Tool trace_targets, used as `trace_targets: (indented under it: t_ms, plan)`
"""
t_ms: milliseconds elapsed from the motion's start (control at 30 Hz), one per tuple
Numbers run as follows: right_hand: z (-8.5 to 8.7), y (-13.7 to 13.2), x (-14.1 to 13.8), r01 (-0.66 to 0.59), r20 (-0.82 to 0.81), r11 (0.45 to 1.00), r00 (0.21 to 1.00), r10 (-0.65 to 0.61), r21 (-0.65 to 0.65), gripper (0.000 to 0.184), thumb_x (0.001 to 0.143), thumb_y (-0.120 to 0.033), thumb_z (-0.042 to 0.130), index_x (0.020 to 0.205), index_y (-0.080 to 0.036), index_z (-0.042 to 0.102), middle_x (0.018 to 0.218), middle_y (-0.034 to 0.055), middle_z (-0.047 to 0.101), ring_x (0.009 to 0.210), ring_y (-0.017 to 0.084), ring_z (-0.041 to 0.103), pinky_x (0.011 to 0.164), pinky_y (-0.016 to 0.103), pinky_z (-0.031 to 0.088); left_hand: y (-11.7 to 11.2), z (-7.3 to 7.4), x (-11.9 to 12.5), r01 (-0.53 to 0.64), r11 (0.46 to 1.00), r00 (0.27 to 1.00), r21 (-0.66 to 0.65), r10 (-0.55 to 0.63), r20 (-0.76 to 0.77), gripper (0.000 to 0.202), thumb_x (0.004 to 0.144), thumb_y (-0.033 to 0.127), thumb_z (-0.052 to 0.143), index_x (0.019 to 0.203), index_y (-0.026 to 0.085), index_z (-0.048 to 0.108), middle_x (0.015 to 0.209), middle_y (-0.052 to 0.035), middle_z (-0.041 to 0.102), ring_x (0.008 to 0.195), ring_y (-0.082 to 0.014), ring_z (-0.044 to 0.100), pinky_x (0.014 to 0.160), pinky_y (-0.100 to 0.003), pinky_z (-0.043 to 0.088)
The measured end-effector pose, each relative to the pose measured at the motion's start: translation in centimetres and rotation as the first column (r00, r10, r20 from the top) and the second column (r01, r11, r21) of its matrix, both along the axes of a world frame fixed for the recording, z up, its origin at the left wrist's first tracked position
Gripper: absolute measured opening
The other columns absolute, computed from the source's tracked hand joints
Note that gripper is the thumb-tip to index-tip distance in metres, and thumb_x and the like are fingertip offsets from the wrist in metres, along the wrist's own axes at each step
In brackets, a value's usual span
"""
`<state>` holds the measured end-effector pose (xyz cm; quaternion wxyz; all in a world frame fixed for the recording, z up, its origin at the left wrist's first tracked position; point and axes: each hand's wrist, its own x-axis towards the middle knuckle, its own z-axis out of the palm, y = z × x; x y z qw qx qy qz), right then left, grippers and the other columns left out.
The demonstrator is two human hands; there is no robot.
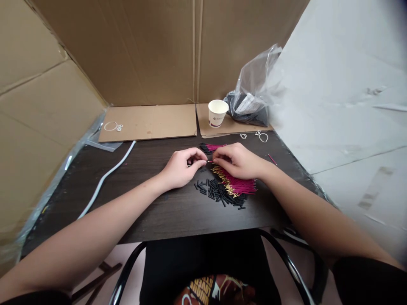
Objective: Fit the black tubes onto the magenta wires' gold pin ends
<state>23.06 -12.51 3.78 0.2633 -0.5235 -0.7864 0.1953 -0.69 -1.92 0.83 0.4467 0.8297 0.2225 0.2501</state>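
My left hand point(186, 168) is closed in a pinch, thumb against fingertips; what it grips is hidden or too small to name. Facing it, my right hand point(238, 161) pinches a thin wire point(209, 161), whose short end shows in the gap between the two hands. Under and beside my right hand lies a pile of magenta wires point(243, 185) with bare gold-coloured ends pointing left. Many short black tubes point(219, 192) are heaped just in front of that pile. Behind my hands rests a bundle of magenta wires with black ends point(210, 147).
A paper cup point(218, 113) and a clear plastic bag point(251, 101) with dark contents stand at the back on cardboard point(152, 123). White rubber bands point(263, 137) lie nearby. A single magenta wire point(272, 159) is to the right, a pale tube point(108, 176) to the left. Cardboard walls surround the table.
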Motion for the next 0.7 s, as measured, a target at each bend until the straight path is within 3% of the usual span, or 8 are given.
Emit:
trace_targets:
  t_ms: [700]
  plan:
    - [0.01,0.02,-0.31,-0.017,-0.008,1.000,1.000,0.017,0.006,0.019,0.108,-0.025,0.057,0.097,-0.017,0.071,0.083,0.0036,0.070,0.072,0.016,0.056,0.073,0.032,0.041,-0.09,0.21,-0.14,0.025,0.999,0.999,0.025,-0.024,-0.031,0.011,0.099,0.030,0.076,0.101,0.020,0.081,0.091,-0.0033,0.080,0.080,-0.0189,0.067,0.079,-0.035,0.052]
